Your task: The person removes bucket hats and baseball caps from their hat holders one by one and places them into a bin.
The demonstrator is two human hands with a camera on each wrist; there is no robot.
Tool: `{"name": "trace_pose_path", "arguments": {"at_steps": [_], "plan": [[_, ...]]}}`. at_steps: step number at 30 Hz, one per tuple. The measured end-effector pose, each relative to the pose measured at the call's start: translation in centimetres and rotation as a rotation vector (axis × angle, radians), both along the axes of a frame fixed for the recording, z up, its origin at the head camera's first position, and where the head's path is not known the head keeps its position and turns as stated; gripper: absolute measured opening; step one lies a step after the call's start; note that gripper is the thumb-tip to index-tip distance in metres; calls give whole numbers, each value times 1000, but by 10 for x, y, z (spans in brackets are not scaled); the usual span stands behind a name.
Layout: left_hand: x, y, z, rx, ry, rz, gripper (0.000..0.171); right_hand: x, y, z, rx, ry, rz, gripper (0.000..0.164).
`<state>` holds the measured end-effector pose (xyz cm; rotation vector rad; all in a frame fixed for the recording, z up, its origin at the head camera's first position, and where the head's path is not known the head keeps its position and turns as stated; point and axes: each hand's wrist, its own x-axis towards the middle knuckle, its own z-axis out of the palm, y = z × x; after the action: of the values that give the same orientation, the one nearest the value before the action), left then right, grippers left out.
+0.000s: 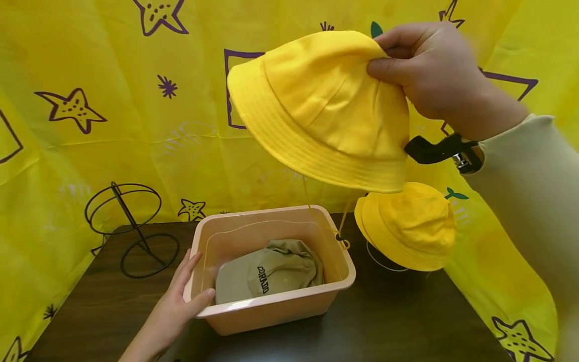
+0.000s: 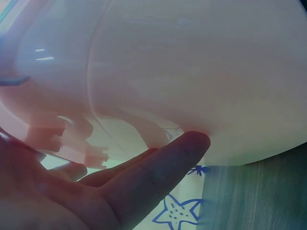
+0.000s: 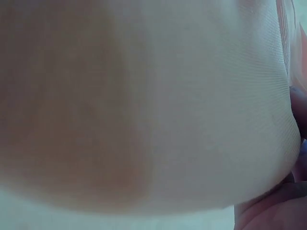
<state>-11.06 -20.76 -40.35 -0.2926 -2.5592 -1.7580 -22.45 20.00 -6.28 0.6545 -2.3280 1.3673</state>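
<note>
The hat [image 1: 325, 105] is bright yellow. The box [image 1: 271, 301] is pink. The cap [image 1: 267, 274] is tan with black letters. The cloth [image 1: 90, 60] is yellow with purple stars.

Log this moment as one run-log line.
right hand: pinches yellow bucket hat aloft | left hand: holds pink bin rim | bin: khaki cap inside | second yellow hat beside bin
</note>
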Motion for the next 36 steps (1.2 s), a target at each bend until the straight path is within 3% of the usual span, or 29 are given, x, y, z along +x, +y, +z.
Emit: {"name": "trace_pose_path", "arguments": {"at_steps": [10,17,28,36], "plan": [[-1,1,2,-43,-8,12,84,0,-35,-3,-50,-3,113,27],[0,2,2,-58,-22,20,84,-1,-54,-21,16,5,109,21],[2,0,4,-97,-11,26,82,-8,-80,-75,70,23,175,18],[1,-2,3,-120,-22,22,82,-12,-93,-132,114,69,235,15]]}}
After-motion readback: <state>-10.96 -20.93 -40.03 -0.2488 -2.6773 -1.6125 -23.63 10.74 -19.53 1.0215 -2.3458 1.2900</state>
